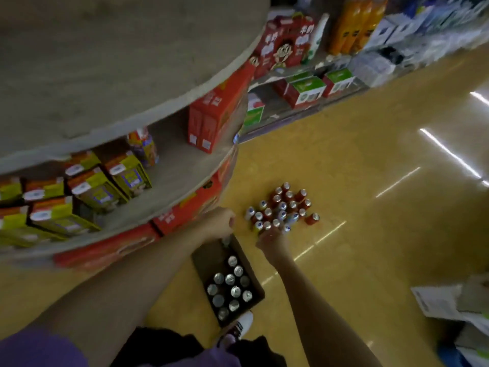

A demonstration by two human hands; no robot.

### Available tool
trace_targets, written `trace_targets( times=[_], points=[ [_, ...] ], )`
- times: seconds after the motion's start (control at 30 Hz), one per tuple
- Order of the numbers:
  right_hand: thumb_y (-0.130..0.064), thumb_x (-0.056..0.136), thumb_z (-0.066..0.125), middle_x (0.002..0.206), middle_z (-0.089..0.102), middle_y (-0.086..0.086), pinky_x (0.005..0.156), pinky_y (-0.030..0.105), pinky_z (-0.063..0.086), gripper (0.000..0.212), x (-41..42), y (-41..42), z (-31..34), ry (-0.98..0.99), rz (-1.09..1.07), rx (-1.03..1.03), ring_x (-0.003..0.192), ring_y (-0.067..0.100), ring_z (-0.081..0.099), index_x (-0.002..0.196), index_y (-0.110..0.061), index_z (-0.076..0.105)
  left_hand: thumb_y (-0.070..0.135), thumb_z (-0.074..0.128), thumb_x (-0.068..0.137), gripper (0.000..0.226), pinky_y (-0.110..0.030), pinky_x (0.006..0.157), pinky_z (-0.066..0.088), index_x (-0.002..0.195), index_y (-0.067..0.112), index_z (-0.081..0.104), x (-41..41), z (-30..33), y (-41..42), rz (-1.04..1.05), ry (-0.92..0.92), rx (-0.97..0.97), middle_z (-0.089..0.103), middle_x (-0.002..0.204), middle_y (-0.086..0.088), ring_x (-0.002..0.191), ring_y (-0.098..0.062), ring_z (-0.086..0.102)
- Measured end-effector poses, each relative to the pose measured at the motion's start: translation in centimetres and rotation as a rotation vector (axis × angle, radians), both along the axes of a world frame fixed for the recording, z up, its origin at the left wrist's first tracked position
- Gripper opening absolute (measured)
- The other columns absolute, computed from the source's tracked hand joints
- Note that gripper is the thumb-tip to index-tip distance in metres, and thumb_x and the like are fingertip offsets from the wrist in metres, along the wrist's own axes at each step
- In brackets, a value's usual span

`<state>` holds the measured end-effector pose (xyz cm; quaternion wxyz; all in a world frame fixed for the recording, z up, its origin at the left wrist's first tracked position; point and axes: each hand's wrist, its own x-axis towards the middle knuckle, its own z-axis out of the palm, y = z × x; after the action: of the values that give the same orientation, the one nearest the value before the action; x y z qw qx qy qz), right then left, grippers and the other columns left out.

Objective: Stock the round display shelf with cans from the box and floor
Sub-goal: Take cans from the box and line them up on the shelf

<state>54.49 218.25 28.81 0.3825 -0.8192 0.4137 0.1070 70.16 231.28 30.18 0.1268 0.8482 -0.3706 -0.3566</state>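
Head view: left hand [221, 221] curls above the box [254, 280]; right hand [271, 238] touches the floor cans [281, 209], grip unclear.

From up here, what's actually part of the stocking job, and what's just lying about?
Part of the job:
- round display shelf
- open box holding cans
- cans on the floor
- left hand, over the box's far end
- right hand, at the floor cans

Lying about:
- papers on the floor
- yellow cartons
- red cartons

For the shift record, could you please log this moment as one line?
left hand: over box | right hand: at floor cans | grips: unclear | shelf: cartons only
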Motion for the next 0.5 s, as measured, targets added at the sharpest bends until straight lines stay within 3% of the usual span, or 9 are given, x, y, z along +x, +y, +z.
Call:
trace_targets(
  times=[0.07,0.2,0.3,0.4,0.5],
  points=[
    [-0.007,0.075,0.071,0.087,0.065,0.007,0.072,0.027,0.047,0.01,-0.9,-0.4,-2.1,0.054,0.004,0.069,0.086,0.025,0.062,0.084,-0.006,0.067,0.013,0.058,0.081,0.023,-0.033,0.061,0.043,0.064,0.023,0.047,-1.9,-2.3,0.0,0.105,0.012,0.007,0.055,0.08,0.0,0.073,-0.02,0.053],
    [-0.014,0.079,0.067,0.105,0.071,0.006,0.079,0.027,0.044,0.022,-1.7,-1.0,-5.9,0.091,-0.066,0.172,0.102,0.028,0.064,0.101,-0.014,0.067,0.011,0.058,0.086,0.013,-0.039,0.073,0.053,0.082,0.023,0.059,-4.4,-6.7,0.6,0.241,0.097,0.076,0.062,0.089,-0.001,0.084,-0.022,0.061],
    [-0.013,0.081,0.065,0.103,0.071,0.009,0.076,0.028,0.044,0.021,-2.2,-1.0,-9.6,0.094,-0.104,0.22,0.1,0.03,0.063,0.102,-0.013,0.065,0.011,0.058,0.089,0.012,-0.035,0.072,0.05,0.095,0.021,0.062,-5.6,-11.5,0.5,0.298,0.145,0.128,0.062,0.098,0.0,0.086,-0.02,0.059],
    [-0.014,0.081,0.067,0.099,0.071,0.011,0.073,0.031,0.045,0.021,-3.0,-0.6,-14.1,0.08,-0.181,0.24,0.097,0.031,0.063,0.102,-0.01,0.065,0.02,0.058,0.093,0.012,-0.043,0.078,0.054,0.103,0.027,0.057,-6.6,-17.3,0.3,0.332,0.194,0.142,0.059,0.106,0.001,0.087,-0.021,0.06],
    [-0.02,0.085,0.064,0.083,0.066,0.003,0.063,0.027,0.033,0.016,-3.6,-0.2,-19.4,0.135,-0.188,0.25,0.091,0.03,0.063,0.095,-0.008,0.067,0.022,0.055,0.096,0.014,-0.045,0.079,0.053,0.109,0.025,0.054,-7.3,-22.8,0.0,0.323,0.219,0.177,0.06,0.111,-0.001,0.089,-0.023,0.059]
  ],
)
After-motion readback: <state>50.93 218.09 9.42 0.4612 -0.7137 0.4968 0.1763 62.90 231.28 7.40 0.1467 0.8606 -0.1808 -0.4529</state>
